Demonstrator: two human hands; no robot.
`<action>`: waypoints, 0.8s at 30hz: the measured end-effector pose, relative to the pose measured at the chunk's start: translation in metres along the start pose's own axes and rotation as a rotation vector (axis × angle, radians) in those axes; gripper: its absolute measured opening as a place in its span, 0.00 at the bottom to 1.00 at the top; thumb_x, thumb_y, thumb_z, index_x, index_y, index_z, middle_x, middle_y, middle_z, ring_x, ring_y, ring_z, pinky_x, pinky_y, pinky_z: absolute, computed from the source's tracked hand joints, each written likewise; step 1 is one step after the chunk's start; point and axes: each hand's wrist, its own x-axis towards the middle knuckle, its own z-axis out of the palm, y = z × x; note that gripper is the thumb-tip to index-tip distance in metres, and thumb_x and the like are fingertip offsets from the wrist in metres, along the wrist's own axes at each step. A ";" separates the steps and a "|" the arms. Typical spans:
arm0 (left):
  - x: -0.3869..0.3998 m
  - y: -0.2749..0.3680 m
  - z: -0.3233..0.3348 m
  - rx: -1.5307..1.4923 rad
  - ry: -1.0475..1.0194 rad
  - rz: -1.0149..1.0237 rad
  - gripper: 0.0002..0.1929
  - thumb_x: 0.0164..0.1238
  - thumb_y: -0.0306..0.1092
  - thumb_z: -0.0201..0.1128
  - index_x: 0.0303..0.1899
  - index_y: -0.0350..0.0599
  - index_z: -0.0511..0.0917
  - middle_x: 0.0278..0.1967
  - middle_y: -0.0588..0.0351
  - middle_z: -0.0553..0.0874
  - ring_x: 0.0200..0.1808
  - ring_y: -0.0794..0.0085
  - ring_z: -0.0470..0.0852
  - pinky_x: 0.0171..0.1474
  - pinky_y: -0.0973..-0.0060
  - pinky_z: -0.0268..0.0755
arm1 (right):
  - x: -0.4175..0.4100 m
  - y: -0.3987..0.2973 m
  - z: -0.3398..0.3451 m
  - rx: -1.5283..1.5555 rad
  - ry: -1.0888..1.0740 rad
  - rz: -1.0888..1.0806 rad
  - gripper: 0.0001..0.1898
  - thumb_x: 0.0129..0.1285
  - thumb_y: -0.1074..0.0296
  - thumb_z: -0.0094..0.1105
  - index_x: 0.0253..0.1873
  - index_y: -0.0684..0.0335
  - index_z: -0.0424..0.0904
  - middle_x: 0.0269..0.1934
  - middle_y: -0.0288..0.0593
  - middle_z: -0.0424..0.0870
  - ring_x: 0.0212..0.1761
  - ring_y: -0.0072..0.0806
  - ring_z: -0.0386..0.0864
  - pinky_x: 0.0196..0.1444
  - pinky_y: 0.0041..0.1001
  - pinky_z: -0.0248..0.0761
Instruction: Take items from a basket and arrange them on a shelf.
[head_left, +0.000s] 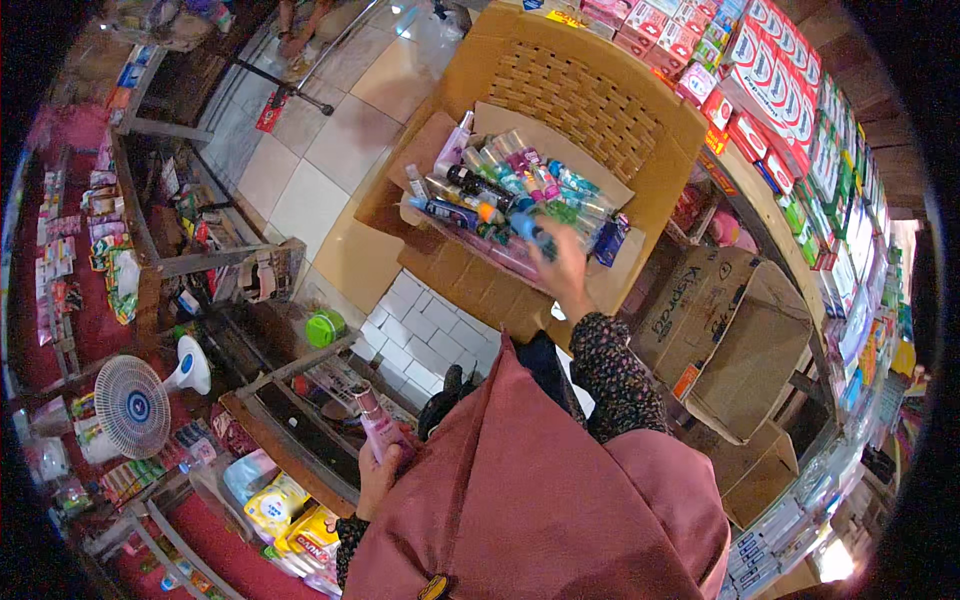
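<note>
My left hand (377, 474) holds a pink bottle (380, 426) with a shiny cap, low on the left beside my pink head covering. Over an open cardboard box (626, 262), my right hand (564, 270) has its fingers around a blue bottle (534, 229); motion blurs its outline. The box is packed with small bottles and tubes. Among them lie a black bottle (480, 184), a dark blue bottle (450, 213) and a pale pink bottle (455, 141) leaning at the far left corner. A dark blue packet (611, 240) rests against the right side.
Under the box is a brown chair with a woven-pattern back (577, 105). Stacked boxed goods (776, 82) line the shelf at right, above an open carton (757, 352). To the left stand wooden shelf frames (217, 261), a white fan (133, 406) and a green container (324, 328).
</note>
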 end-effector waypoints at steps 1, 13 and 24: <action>0.002 -0.005 -0.002 0.001 -0.007 0.001 0.27 0.62 0.55 0.63 0.48 0.37 0.76 0.39 0.57 0.82 0.40 0.72 0.79 0.46 0.73 0.71 | -0.004 0.002 0.004 -0.011 -0.087 -0.145 0.21 0.47 0.77 0.68 0.48 0.59 0.76 0.44 0.44 0.80 0.44 0.38 0.79 0.46 0.30 0.73; 0.009 -0.008 -0.009 0.018 0.022 -0.014 0.29 0.62 0.57 0.62 0.49 0.37 0.76 0.41 0.55 0.82 0.42 0.72 0.79 0.47 0.73 0.70 | 0.015 -0.012 0.064 -0.126 -0.534 -0.327 0.21 0.48 0.71 0.66 0.50 0.56 0.76 0.44 0.42 0.78 0.45 0.39 0.77 0.46 0.33 0.73; 0.010 -0.008 -0.010 -0.040 0.159 -0.050 0.29 0.63 0.57 0.62 0.51 0.36 0.75 0.39 0.54 0.83 0.39 0.71 0.80 0.44 0.72 0.72 | 0.089 0.064 0.062 -0.190 -0.427 0.037 0.25 0.49 0.60 0.66 0.54 0.58 0.75 0.46 0.53 0.80 0.44 0.47 0.80 0.48 0.39 0.74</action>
